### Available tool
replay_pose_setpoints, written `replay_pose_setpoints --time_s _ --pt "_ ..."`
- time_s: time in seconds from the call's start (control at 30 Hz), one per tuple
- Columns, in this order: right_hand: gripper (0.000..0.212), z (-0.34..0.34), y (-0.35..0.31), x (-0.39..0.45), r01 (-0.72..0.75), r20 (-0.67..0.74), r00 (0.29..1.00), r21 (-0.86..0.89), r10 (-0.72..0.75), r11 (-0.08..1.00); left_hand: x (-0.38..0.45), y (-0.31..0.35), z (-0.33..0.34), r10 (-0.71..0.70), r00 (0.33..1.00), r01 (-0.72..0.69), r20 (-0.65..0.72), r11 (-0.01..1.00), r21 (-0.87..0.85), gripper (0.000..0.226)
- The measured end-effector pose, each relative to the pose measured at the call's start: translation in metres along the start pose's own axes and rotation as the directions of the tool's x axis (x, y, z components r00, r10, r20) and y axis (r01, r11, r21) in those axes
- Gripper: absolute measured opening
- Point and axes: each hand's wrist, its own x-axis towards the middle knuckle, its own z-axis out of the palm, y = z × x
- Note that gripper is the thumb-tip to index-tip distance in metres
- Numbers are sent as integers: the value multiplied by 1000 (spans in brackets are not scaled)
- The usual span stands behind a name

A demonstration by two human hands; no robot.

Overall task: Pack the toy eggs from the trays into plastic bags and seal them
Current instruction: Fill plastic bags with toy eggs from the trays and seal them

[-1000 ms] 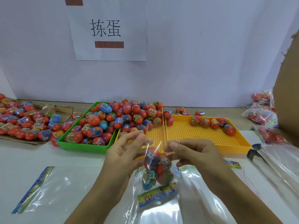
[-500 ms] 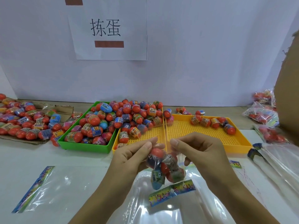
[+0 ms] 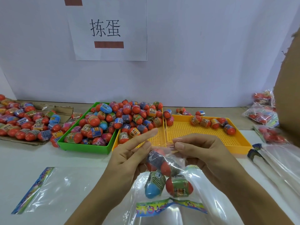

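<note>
Pinching the mouth of the plastic bag [image 3: 168,174], the right hand [image 3: 199,153] and left hand [image 3: 129,158] hold it above the bench [image 3: 65,159]. Four toy eggs [image 3: 162,164] sit inside. Each grip grasps the bag film; the left index finger points out straight.

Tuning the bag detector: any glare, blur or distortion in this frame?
Head view: white glare streaks on the empty bag and held bag; wide-angle bowing tilts the yellow tray; sealed bags at the right edge look soft; light is even, shadows faint.
</note>
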Motion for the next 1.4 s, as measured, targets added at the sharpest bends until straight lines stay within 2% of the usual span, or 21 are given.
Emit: replay_pose_setpoints --time_s 0.13,0.2,0.27,0.37,0.5,0.6,0.7,0.8,0.93,1.0,1.13,1.2,1.27,1.33,1.4 --pt "30 -1 -3 -2 47 66 997 44 -50 998 -2 7 -3 6 999 -5 40 1000 -14 16" --pt "26 -1 -5 -3 107 90 990 34 -110 994 -3 9 -6 7 998 -5 65 1000 -31 8" --pt "24 -2 -7 -4 163 95 983 -27 -159 986 -3 9 -7 22 998 -20 65 999 -33 9" --pt "47 -4 -7 -4 171 80 983 -91 -164 981 -3 10 -8 50 997 -48 67 998 -28 16" --pt "54 -4 -6 -4 162 76 985 -91 -155 983 -3 8 -8 91 994 -95 63 994 52 27" --pt "47 -5 -5 -3 158 82 985 -104 -150 982 -4 9 -9 101 992 -108 72 989 98 34" --pt "31 -3 -4 -3 168 62 985 -103 -163 980 -5 9 -8 120 987 -133 107 982 131 28" --pt "16 4 -3 -4 219 25 976 -190 -219 957 -4 7 -11 121 987 -135 106 981 137 27" --pt "22 10 4 -5 257 -17 963 -240 -269 936 -3 8 -10 135 984 -147 116 983 106 27" --pt "28 12 8 -6 268 -15 959 -284 -284 921 -3 9 -7 163 983 -175 84 971 161 20" --pt "21 14 16 -6 338 8 931 -399 -365 852 -4 4 -5 180 980 -194 80 957 216 12" --pt "28 14 16 -5 295 -12 946 -387 -325 874 -3 3 -6 186 981 -194 60 958 211 18" --pt "45 12 17 -3 177 -48 975 -411 -215 894 -3 4 -8 175 983 -180 47 971 156 32" --pt "49 11 14 -2 82 -29 994 -460 -108 884 -2 7 -10 138 989 -142 49 984 105 45" --pt "47 10 12 -2 128 42 992 -463 -123 877 -1 9 -11 75 995 -77 62 996 42 54"
